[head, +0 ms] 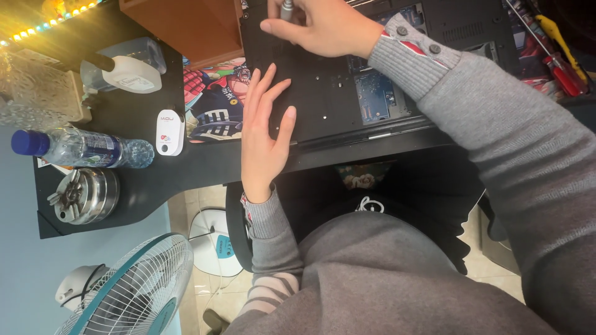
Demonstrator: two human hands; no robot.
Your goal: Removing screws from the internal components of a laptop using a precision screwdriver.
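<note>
Black desk (205,164), seen from above. Lying directly on it: an overturned black laptop (329,93) with its base partly opened, a printed mat (214,102) beneath its left edge, a plastic water bottle (81,147) on its side, a small white device (169,131), a metal ashtray (84,195).

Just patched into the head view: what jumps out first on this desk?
First, the black laptop lying bottom-up at top centre, a panel off so a blue circuit board shows. The left hand presses flat on its casing while the right hand has its grip on a screwdriver at the top edge. Left of them lie a clear water bottle and a small white device.
</note>
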